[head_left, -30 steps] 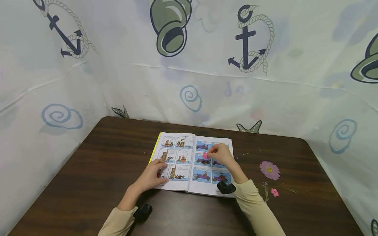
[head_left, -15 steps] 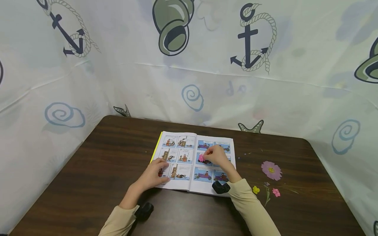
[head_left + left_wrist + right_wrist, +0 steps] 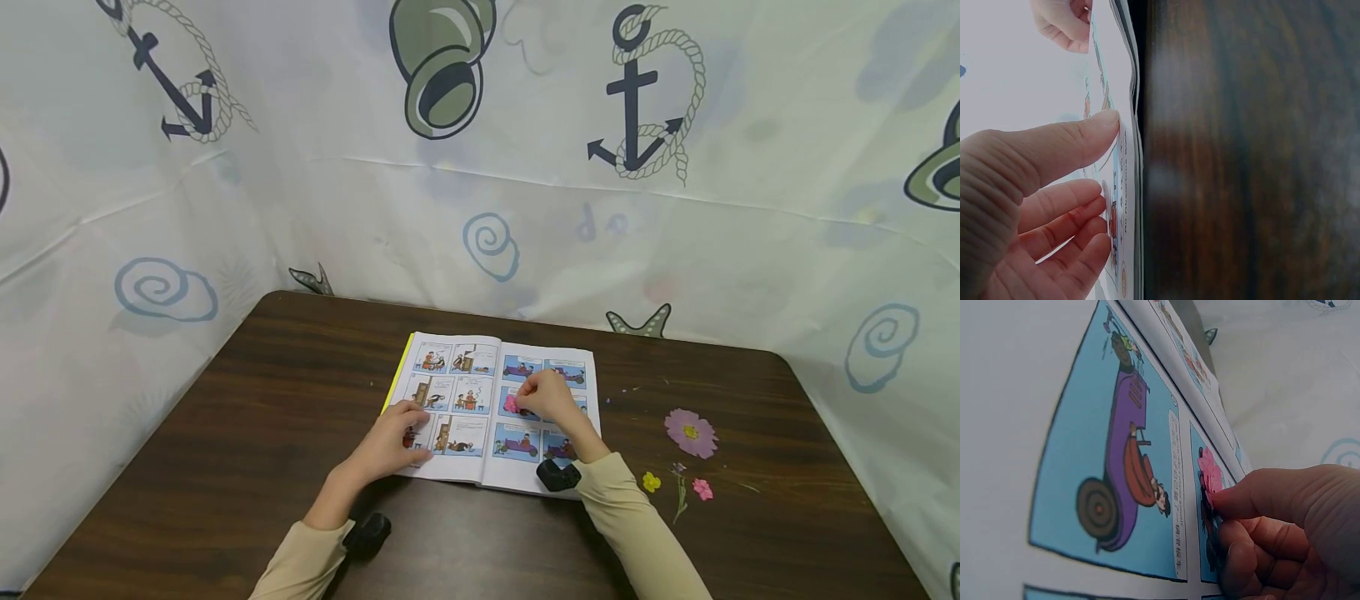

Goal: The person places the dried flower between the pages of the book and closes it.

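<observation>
An open comic book lies on the dark wooden table, its pages filled with coloured panels. My right hand is over the right page and pinches a small pink flower by its edge, thumb in front, close against a blue panel in the right wrist view. On the left page rests my left hand; its fingertips touch the paper near the lower left, with thumb and fingers spread apart in the left wrist view.
To the right of the book lie a large purple flower, a yellow flower, a small pink blossom and a thin stem with a tiny flower. A white patterned cloth hangs behind the table.
My right hand has moved slightly left and down with the pink flower, bringing it onto the middle-row panel. The yellow flower has come into view beside the sleeve. My left hand stays put.
</observation>
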Motion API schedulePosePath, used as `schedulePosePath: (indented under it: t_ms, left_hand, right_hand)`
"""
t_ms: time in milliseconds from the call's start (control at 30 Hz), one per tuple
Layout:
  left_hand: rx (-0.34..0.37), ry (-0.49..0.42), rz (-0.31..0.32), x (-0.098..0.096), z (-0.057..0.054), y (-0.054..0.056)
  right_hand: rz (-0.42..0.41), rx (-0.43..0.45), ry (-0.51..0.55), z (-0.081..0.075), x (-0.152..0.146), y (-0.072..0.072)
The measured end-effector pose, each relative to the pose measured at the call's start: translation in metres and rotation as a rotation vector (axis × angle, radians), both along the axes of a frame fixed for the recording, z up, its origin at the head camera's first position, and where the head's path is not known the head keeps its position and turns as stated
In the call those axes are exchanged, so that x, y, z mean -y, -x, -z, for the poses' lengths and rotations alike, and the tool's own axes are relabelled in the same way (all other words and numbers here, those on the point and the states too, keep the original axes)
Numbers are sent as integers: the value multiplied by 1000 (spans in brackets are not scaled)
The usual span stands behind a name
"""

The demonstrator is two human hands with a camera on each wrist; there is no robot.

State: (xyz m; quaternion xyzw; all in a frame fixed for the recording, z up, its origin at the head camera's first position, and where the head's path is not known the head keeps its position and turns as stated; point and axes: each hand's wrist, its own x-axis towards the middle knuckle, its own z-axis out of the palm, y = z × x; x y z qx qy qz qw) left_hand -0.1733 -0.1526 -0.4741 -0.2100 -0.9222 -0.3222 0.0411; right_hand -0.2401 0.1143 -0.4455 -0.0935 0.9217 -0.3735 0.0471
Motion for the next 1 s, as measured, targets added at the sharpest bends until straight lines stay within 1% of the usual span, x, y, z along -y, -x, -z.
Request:
schedulePosePath:
  t_ms: [300, 500, 633, 800, 1000]
  left_hand:
    - [11, -6, 2, 0, -1, -1]
    - [8, -11, -1, 0, -1, -1]
    - [5, -16, -4, -2, -2, -1]
    - [2, -17, -11, -3, -4, -3]
    - [-56, -57, -18, -8, -9, -4]
  right_hand:
    - [0, 2, 17, 1, 0, 0]
    - [-1, -25, 47, 1, -4, -1]
    - [-3, -31, 83, -4, -14, -3]
    - [5, -46, 111, -15, -27, -5]
    - [27, -110, 97, -27, -43, -8]
